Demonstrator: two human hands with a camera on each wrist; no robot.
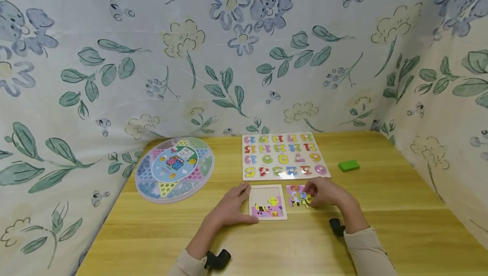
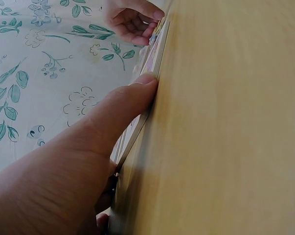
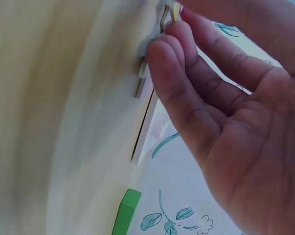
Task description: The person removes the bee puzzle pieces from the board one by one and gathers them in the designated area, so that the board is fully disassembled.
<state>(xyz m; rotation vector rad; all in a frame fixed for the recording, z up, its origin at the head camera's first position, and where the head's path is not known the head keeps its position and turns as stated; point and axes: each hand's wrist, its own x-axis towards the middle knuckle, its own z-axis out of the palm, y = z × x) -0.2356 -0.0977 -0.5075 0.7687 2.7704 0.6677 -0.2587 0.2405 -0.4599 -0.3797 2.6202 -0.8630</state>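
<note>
A small puzzle tray [image 1: 268, 186] lies on the table, partly filled with pink, yellow and black pieces along its lower part. My left hand [image 1: 230, 206] holds it at the left side, fingers at the far corner and thumb [image 2: 132, 100] against the near edge. Right of the tray lies a group of loose jigsaw pieces [image 1: 295, 189], some overlapping. Over these my right hand [image 1: 327, 192] pinches a yellow-edged puzzle piece [image 3: 175, 11] at its fingertips. Most of that piece is hidden by the fingers.
Behind the tray lies a number puzzle board [image 1: 282, 154]. A green block [image 1: 348, 166] rests to the right. On the left is a round game board [image 1: 175, 170] with a star pattern. A floral cloth [image 1: 244, 89] hangs behind the wooden table [image 1: 289, 250].
</note>
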